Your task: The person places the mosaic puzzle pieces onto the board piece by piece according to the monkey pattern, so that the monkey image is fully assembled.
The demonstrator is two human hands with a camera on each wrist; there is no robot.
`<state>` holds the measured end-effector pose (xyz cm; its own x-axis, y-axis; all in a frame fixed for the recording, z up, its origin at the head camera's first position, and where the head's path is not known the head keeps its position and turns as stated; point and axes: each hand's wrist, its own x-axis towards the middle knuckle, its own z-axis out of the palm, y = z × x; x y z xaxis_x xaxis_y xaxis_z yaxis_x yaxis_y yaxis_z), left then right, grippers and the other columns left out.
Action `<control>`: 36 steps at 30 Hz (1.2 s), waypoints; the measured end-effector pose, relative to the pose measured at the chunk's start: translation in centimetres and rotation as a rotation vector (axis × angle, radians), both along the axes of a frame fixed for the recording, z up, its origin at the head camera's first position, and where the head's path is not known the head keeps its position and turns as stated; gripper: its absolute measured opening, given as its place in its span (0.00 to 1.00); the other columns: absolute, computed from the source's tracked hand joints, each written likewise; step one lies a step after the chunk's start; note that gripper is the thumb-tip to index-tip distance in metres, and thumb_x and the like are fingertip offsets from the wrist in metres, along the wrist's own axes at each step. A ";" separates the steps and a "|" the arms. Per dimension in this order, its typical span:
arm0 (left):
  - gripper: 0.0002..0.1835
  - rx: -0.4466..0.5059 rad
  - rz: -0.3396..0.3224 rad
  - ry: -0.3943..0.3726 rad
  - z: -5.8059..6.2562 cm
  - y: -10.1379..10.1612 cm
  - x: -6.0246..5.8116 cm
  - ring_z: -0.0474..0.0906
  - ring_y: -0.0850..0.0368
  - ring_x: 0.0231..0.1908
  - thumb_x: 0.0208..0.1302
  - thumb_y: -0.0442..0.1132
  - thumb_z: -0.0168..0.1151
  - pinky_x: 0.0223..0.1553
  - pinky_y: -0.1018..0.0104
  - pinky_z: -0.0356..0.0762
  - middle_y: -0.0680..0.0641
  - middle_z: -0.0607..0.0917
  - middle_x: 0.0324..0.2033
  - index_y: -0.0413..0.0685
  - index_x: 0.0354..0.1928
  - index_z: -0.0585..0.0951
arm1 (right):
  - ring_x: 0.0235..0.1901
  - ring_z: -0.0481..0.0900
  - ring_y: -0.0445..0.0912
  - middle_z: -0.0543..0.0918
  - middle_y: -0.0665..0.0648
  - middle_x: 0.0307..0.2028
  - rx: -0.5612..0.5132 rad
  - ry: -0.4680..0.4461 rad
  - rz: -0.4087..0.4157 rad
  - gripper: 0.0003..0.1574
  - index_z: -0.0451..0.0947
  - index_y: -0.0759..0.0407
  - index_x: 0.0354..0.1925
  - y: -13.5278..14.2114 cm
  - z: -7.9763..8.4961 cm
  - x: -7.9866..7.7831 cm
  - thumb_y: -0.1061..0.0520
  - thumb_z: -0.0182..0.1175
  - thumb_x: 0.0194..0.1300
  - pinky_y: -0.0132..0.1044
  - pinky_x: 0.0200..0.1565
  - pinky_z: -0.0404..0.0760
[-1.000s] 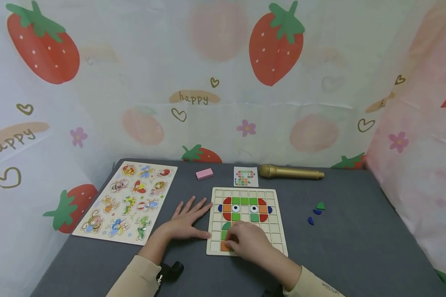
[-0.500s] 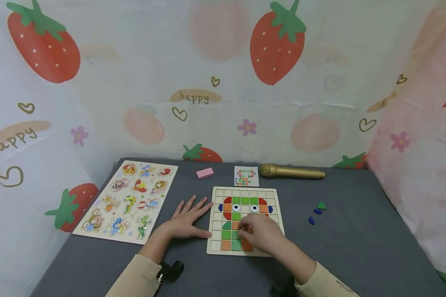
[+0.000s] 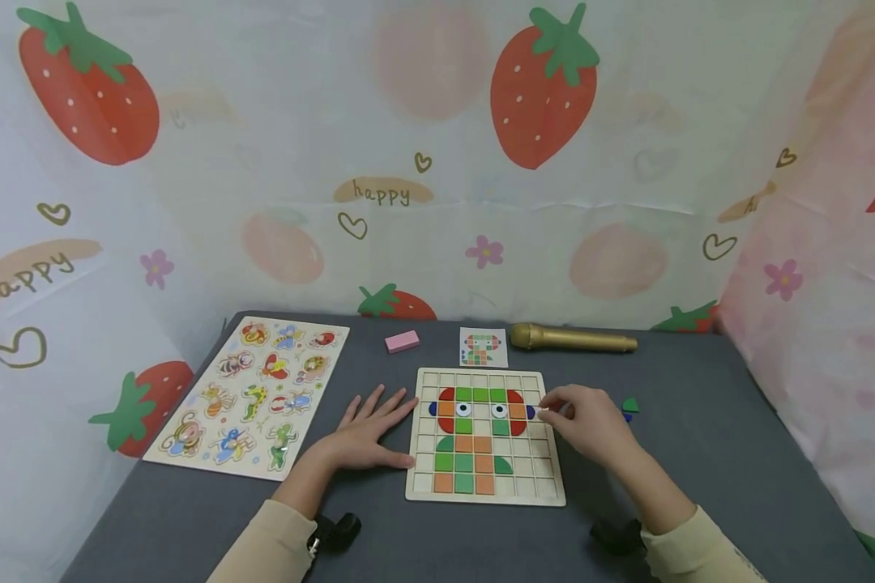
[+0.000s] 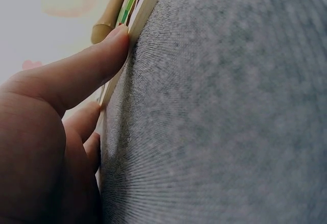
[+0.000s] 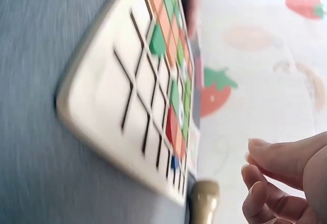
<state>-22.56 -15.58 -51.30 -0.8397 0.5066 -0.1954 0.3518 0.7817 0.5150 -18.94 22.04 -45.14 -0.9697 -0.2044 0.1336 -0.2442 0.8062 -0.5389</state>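
My left hand [image 3: 368, 437] lies with fingers spread on the table, its thumb and fingertips against the left edge of the wooden grid puzzle board [image 3: 543, 478]. In the left wrist view, the thumb [image 4: 97, 63] meets the board's side. Over the board's right edge hovers my right hand [image 3: 591, 421], fingers loosely bent. The right wrist view shows nothing between its thumb and fingers [image 5: 260, 183]. Coloured tiles [image 3: 464, 444] fill part of the grid, with two eye tiles among them. A loose green piece [image 3: 630, 405] and a blue piece [image 3: 628, 418] lie beyond the right hand.
A pattern card [image 3: 484, 348] lies behind the board, beside a gold microphone-shaped object [image 3: 574, 338] and a pink block [image 3: 402, 342]. To the left is a board with insect pictures [image 3: 248, 397]. A strawberry-print curtain [image 3: 437, 243] closes off the back of the dark table [image 3: 729, 486].
My right hand has moved right from the lower part of the board to its right edge, uncovering the lower tiles; it now hides one loose blue piece. The left hand has stayed put.
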 end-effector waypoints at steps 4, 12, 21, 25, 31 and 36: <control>0.54 0.001 -0.011 0.002 0.0 0.0 0.0 0.27 0.46 0.80 0.55 0.73 0.64 0.75 0.37 0.23 0.55 0.47 0.81 0.71 0.80 0.52 | 0.29 0.76 0.42 0.86 0.53 0.37 -0.025 0.004 -0.040 0.09 0.87 0.55 0.44 2.0 0.4 -0.2 0.54 0.67 0.67 0.36 0.28 0.75; 0.54 -0.002 -0.008 0.008 0.0 0.1 0.0 0.27 0.45 0.80 0.56 0.72 0.65 0.75 0.36 0.23 0.55 0.47 0.81 0.70 0.80 0.52 | 0.35 0.84 0.49 0.89 0.57 0.40 -0.033 0.051 -0.143 0.13 0.85 0.58 0.48 6.0 -0.1 -1.4 0.52 0.65 0.70 0.44 0.34 0.82; 0.54 -0.016 0.004 0.004 0.0 0.1 0.0 0.27 0.46 0.80 0.55 0.72 0.65 0.75 0.37 0.23 0.56 0.46 0.81 0.71 0.80 0.52 | 0.44 0.84 0.61 0.86 0.68 0.47 -0.037 -0.027 -0.279 0.25 0.80 0.66 0.55 10.2 -2.1 -3.1 0.48 0.62 0.72 0.51 0.38 0.84; 0.54 -0.020 0.005 -0.001 0.0 0.1 -0.1 0.27 0.47 0.80 0.55 0.73 0.65 0.75 0.38 0.23 0.57 0.46 0.81 0.72 0.80 0.51 | 0.25 0.78 0.51 0.83 0.63 0.28 -0.022 -0.154 -0.402 0.30 0.79 0.68 0.36 11.4 -2.9 -3.6 0.39 0.59 0.72 0.42 0.26 0.77; 0.54 -0.013 0.002 0.003 0.1 0.1 -0.1 0.27 0.46 0.80 0.55 0.73 0.65 0.75 0.37 0.23 0.56 0.46 0.81 0.72 0.80 0.52 | 0.15 0.65 0.43 0.71 0.51 0.15 0.031 -0.285 -0.450 0.35 0.70 0.54 0.16 12.0 -3.4 -4.2 0.32 0.60 0.68 0.36 0.19 0.65; 0.53 -0.006 -0.001 0.011 0.1 0.1 0.0 0.28 0.45 0.80 0.56 0.72 0.65 0.75 0.37 0.24 0.55 0.47 0.81 0.71 0.80 0.52 | 0.30 0.82 0.54 0.85 0.68 0.45 0.060 -0.319 -0.475 0.31 0.84 0.63 0.43 11.8 -3.5 -4.2 0.35 0.62 0.68 0.43 0.24 0.77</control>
